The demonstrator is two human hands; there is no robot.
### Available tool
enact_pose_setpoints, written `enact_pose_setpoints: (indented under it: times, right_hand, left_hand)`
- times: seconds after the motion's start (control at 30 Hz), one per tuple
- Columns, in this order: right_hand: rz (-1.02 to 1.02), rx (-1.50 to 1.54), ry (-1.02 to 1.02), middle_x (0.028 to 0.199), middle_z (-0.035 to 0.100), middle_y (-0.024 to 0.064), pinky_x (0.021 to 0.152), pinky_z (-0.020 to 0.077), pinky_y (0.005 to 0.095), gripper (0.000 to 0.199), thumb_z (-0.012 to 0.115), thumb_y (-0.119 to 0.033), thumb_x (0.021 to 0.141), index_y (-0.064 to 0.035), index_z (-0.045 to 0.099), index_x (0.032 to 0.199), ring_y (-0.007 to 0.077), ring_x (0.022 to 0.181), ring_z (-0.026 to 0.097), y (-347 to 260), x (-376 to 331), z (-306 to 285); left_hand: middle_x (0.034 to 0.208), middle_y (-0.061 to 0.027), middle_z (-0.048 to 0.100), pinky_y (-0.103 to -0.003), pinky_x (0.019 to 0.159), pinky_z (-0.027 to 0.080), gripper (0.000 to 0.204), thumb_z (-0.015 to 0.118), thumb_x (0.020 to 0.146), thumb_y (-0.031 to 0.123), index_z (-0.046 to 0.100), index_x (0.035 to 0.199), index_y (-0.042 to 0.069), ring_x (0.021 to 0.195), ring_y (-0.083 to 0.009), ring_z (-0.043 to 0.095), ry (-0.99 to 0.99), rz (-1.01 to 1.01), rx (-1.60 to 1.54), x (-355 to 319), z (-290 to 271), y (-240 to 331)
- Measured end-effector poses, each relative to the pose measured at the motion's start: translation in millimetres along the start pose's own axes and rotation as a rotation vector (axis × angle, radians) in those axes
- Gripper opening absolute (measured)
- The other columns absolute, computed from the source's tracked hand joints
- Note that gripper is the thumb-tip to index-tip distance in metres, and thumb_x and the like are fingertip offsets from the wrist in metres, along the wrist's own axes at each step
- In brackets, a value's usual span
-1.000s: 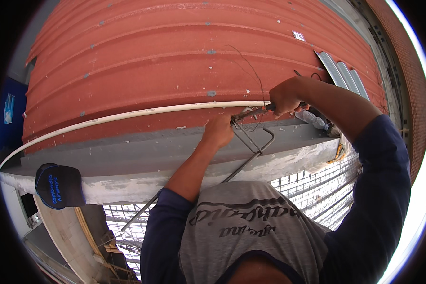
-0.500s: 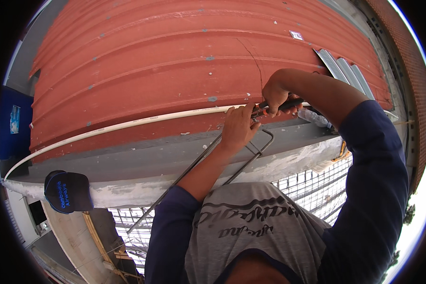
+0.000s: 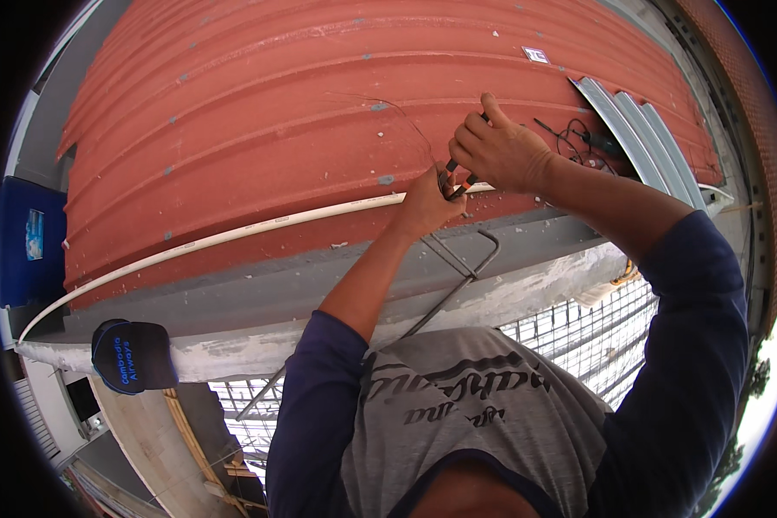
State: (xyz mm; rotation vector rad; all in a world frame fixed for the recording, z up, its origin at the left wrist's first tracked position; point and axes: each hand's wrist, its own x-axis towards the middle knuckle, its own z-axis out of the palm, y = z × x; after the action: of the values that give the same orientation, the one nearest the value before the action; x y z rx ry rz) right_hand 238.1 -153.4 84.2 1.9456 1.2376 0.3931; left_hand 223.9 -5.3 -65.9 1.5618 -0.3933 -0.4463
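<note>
My right hand (image 3: 502, 154) grips a pair of pliers (image 3: 466, 183) with black and orange handles, which stand apart. Its fingers curl over the handles. My left hand (image 3: 425, 205) is closed by the pliers' head, with a thin wire (image 3: 414, 123) running up out of it across the red roof. The jaws and the held end of the wire are hidden by the left fingers. Just below my hands lies a bent steel rod (image 3: 445, 300), its hooked end over the grey ledge. A white pipe (image 3: 259, 224) passes behind the left hand.
Red ribbed roofing (image 3: 259, 112) spreads ahead. Grey corrugated sheets (image 3: 634, 129) and a dark corded tool (image 3: 600, 140) lie at right. A dark cap (image 3: 135, 356) rests on the whitish wall top at left. Steel mesh (image 3: 578, 337) shows below the ledge.
My right hand has moved up and away from me, turning the pliers to a steeper slant. The left hand has shifted slightly forward, and the wire now leans left.
</note>
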Motion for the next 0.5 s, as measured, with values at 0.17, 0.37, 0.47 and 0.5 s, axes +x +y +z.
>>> enact_pose_setpoints:
  times: [0.17,0.37,0.47,0.5]
  right_hand:
    - [-0.033,0.067,-0.132,0.085,0.060,0.0067,0.089,0.0430,0.0473,0.021,0.056,-0.026,0.083,-0.0077,0.061,0.093,0.0246,0.086,0.058,8,6,5]
    - [0.020,0.286,-0.661,0.083,0.066,0.0093,0.077,0.0498,0.0428,0.022,0.061,-0.028,0.083,-0.0073,0.065,0.087,0.0260,0.083,0.065,5,27,-18]
    - [0.032,0.492,-0.904,0.085,0.069,0.0117,0.072,0.0516,0.0418,0.020,0.063,-0.026,0.083,-0.0069,0.068,0.086,0.0256,0.085,0.068,14,31,-29]
    - [0.027,0.570,-0.956,0.086,0.069,0.0125,0.071,0.0520,0.0416,0.020,0.063,-0.026,0.084,-0.0066,0.068,0.085,0.0253,0.086,0.069,18,32,-32]
  left_hand:
    - [0.115,-0.0105,0.056,-0.037,0.094,0.043,0.082,0.083,0.068,0.023,0.041,0.136,0.006,0.111,-0.0233,0.054,-0.252,-0.024,0.026,-20,-27,3]
    - [0.121,-0.0156,0.056,-0.038,0.100,0.041,0.091,0.087,0.064,0.034,0.041,0.135,0.002,0.116,-0.0286,0.053,-0.315,-0.187,0.002,-29,-31,-35]
    - [0.118,-0.0163,0.057,-0.037,0.097,0.042,0.088,0.087,0.064,0.032,0.043,0.133,0.000,0.114,-0.0277,0.054,-0.333,-0.216,-0.007,-29,-31,-34]
    - [0.117,-0.0167,0.058,-0.037,0.096,0.043,0.086,0.087,0.065,0.032,0.044,0.131,-0.001,0.112,-0.0275,0.055,-0.328,-0.199,-0.016,-28,-31,-35]
